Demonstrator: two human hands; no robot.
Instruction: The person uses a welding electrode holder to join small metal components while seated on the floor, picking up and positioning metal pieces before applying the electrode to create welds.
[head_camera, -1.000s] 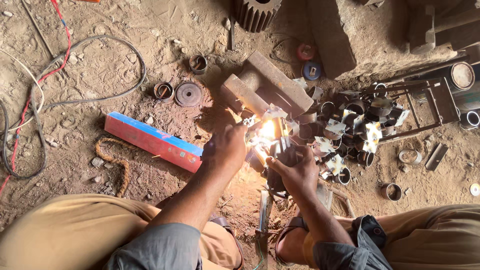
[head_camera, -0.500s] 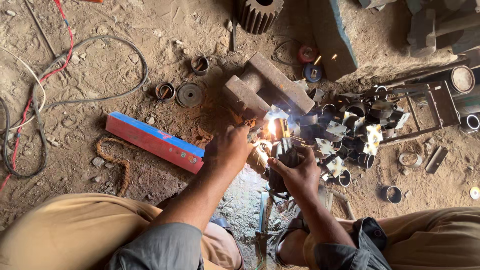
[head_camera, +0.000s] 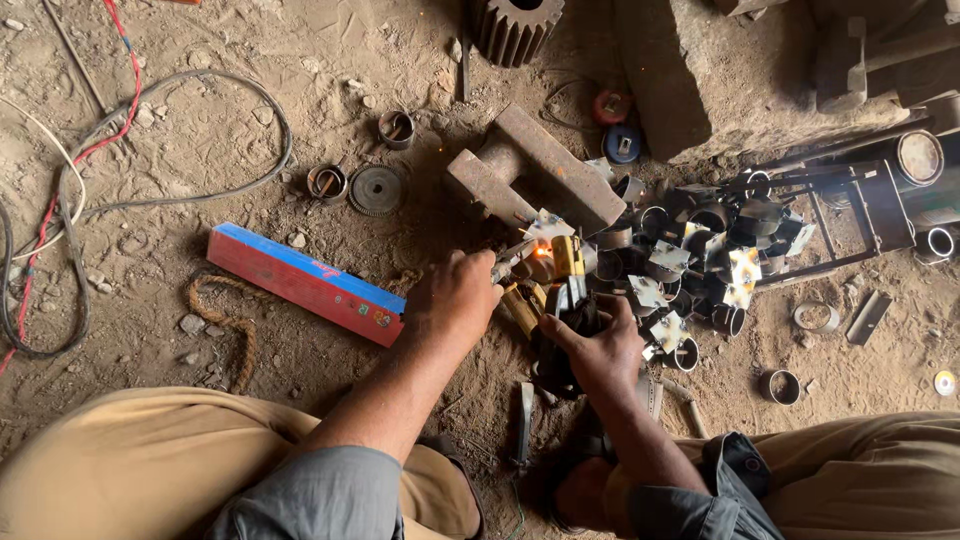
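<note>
Beside crowded metal rings (head_camera: 690, 250), working hands (head_camera: 530, 315).

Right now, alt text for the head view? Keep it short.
A person seated on a dirt floor works both hands at a small glowing weld spot: left hand beside it, right hand gripping a dark tool. A pile of short metal rings lies right, a red-and-blue box left.

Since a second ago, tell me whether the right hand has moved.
Yes. The right hand has dropped toward the person, farther from the rusty metal block.
</note>
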